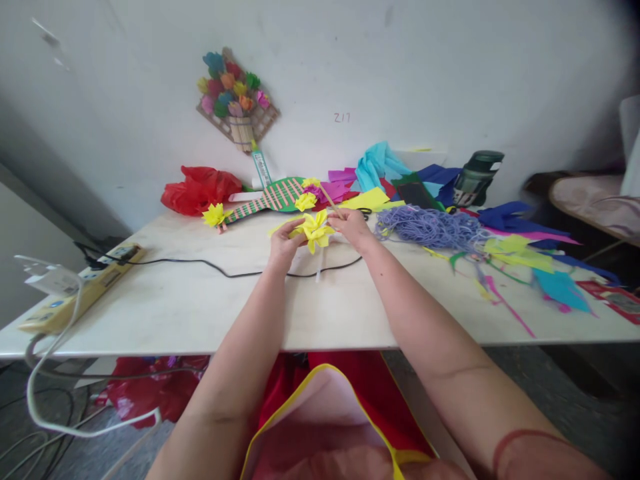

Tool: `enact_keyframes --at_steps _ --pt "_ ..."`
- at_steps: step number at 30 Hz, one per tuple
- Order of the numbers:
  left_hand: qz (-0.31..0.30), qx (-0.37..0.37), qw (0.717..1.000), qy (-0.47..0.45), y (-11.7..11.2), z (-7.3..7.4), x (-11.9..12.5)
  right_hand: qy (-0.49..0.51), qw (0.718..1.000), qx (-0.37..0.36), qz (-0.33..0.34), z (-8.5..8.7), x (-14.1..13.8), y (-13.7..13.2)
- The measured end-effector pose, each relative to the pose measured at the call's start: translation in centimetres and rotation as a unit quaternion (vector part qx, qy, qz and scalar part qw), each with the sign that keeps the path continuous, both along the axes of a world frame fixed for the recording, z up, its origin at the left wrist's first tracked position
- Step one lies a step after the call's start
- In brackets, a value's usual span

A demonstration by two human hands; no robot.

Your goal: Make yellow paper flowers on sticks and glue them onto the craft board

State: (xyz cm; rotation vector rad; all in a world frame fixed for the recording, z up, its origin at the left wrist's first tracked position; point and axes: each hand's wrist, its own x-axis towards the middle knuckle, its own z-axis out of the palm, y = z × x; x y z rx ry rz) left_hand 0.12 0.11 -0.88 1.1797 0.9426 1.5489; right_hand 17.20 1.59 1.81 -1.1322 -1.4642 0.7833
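Note:
A yellow crepe-paper flower (314,230) with pointed petals is held above the table by my left hand (287,243), its fingers closed at the flower's left side. My right hand (353,227) grips a thin wooden stick (330,200) that slants up to the left, and its fingertips are close to the flower's right edge. Below the flower shows a narrow whitish strip (320,265); I cannot tell what it is. Just behind the hands lies a green lute-shaped piece (283,195) with pinkish strips and yellow and magenta paper flowers.
Purple-blue string (430,227) lies tangled on the right among coloured paper scraps (520,253). A dark jar (479,179) stands behind. At left are a red plastic bag (200,190) and a power strip (83,290); a black cable (225,272) crosses the table (200,313).

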Motion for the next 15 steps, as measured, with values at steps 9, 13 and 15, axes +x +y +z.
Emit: enact_keyframes --at_steps 9,13,15 --pt "0.039 0.034 0.998 0.033 0.7 -0.6 -0.1 -0.106 0.992 0.065 -0.028 0.6 0.5 -0.4" --pt "0.054 0.035 0.997 0.031 1.0 -0.8 -0.3 -0.155 0.986 0.057 -0.016 1.1 0.9 -0.8" --pt "0.062 0.033 0.997 0.02 1.1 -0.7 -0.4 -0.189 0.979 0.064 -0.033 1.3 1.2 -0.8"
